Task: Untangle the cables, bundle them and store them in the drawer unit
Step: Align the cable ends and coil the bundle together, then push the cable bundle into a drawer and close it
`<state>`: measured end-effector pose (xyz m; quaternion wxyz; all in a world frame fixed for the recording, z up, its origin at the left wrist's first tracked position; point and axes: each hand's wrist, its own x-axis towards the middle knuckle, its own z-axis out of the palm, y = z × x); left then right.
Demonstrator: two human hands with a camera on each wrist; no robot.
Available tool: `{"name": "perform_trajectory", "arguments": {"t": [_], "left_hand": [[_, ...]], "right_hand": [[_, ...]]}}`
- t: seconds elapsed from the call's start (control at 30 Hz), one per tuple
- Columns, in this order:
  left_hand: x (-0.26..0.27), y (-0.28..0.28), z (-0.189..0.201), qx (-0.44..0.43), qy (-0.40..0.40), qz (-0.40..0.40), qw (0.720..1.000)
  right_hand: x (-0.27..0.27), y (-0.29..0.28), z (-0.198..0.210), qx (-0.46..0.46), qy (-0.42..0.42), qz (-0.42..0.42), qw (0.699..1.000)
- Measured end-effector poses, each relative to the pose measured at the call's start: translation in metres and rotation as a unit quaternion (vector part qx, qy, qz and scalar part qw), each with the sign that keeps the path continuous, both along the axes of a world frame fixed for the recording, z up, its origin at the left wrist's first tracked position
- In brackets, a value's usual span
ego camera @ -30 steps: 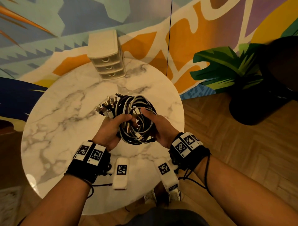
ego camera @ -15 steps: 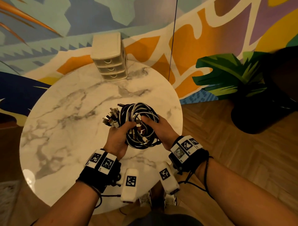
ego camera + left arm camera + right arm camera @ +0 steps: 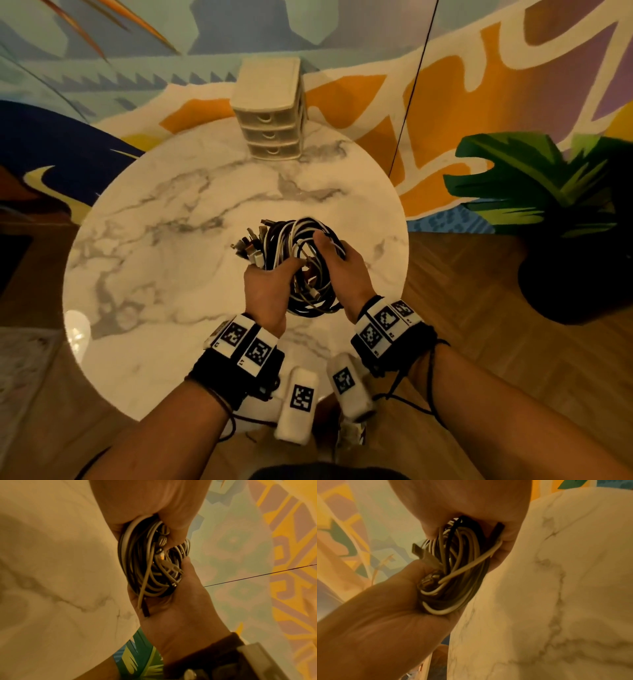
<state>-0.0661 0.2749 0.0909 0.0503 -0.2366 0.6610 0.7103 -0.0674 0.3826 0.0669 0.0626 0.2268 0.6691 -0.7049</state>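
A coil of black and white cables (image 3: 310,274) hangs above the round marble table (image 3: 164,267), held by both hands. My left hand (image 3: 270,284) grips its left side, where several plug ends (image 3: 250,245) stick out. My right hand (image 3: 339,270) grips the right side, thumb lying over the loops. In the left wrist view the cable coil (image 3: 145,568) sits between my left hand (image 3: 145,500) and my right hand (image 3: 171,608). The right wrist view shows the cable coil (image 3: 457,568) the same way. The cream three-drawer unit (image 3: 270,109) stands at the table's far edge with its drawers closed.
A patterned rug covers the floor beyond the table. A dark pot with green leaves (image 3: 561,260) stands on the wooden floor to the right. A thin black cord (image 3: 411,89) hangs behind the table. Two white tagged blocks (image 3: 298,401) hang below my wrists.
Both hands keep hold of the coil. My right thumb has moved up over the loops. The head view has shifted, so the drawer unit now sits nearer the centre.
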Motion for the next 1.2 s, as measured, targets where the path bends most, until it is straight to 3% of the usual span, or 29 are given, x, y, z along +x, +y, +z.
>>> {"name": "perform_trajectory", "arguments": {"t": [0.2, 0.4, 0.57, 0.67, 0.7, 0.8, 0.87, 0.97, 1.2], "left_hand": [[-0.028, -0.021, -0.005, -0.009, -0.017, -0.01, 1.0], [-0.094, -0.059, -0.012, 0.001, -0.068, 0.059, 0.996], [-0.156, -0.099, -0.011, 0.005, -0.029, 0.094, 0.995], [-0.19, -0.124, -0.003, 0.005, 0.002, 0.12, 0.993], [-0.199, -0.132, 0.0, 0.003, 0.009, 0.122, 0.992], [-0.224, -0.157, 0.008, 0.0, 0.043, 0.121, 0.992], [-0.237, -0.172, 0.01, -0.004, 0.063, 0.123, 0.99], [-0.25, -0.189, 0.008, -0.007, 0.076, 0.127, 0.989], [-0.269, -0.202, -0.001, 0.008, 0.081, 0.129, 0.988]], "right_hand": [[-0.036, -0.024, -0.007, 0.067, 0.014, 0.042, 0.997], [-0.101, -0.061, -0.008, 0.119, -0.003, 0.114, 0.986], [-0.174, -0.091, -0.017, 0.05, -0.009, 0.186, 0.981], [-0.225, -0.102, -0.03, 0.022, -0.033, 0.135, 0.99], [-0.238, -0.103, -0.038, 0.054, -0.034, 0.119, 0.991], [-0.278, -0.103, -0.073, 0.261, -0.044, 0.195, 0.945], [-0.297, -0.104, -0.089, 0.339, -0.073, 0.236, 0.908], [-0.32, -0.107, -0.104, 0.402, -0.095, 0.247, 0.877], [-0.335, -0.1, -0.112, 0.47, -0.111, 0.226, 0.846]]}}
